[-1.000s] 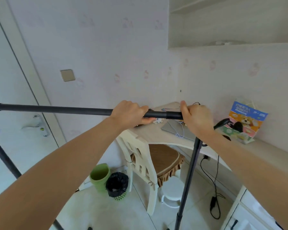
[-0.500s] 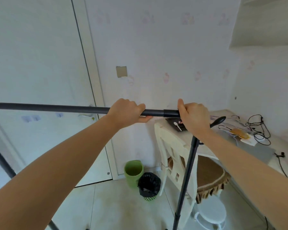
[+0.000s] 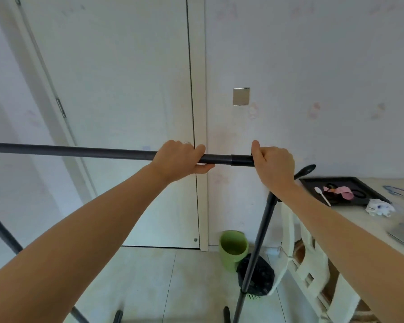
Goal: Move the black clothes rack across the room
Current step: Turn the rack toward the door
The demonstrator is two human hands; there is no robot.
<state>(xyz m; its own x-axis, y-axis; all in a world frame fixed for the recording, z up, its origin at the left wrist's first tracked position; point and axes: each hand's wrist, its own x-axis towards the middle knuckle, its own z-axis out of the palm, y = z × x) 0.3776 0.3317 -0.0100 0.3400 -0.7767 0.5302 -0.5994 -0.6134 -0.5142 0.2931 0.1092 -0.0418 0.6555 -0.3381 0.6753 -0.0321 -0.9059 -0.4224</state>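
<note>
The black clothes rack (image 3: 79, 151) shows as a long horizontal top bar running from the left edge to the centre. Its right upright pole slants down from the bar's right end to the floor, and its left pole crosses the lower left corner. My left hand (image 3: 179, 160) is wrapped over the bar near the middle. My right hand (image 3: 274, 165) grips the bar's right end, just above the upright's joint. A black hook tip of the rack sticks out to the right of that hand. Two rack feet show at the bottom edge.
A white door (image 3: 126, 113) and its frame stand straight ahead. A green bin (image 3: 233, 249) and a black-bagged bin (image 3: 257, 278) sit on the tiled floor by the wall. A white chair (image 3: 313, 264) and a desk (image 3: 369, 217) with a black tray fill the right side.
The view has swung left: the door now fills the middle, while desk, chair and bins have slid right. Both hands keep the same grip on the bar.
</note>
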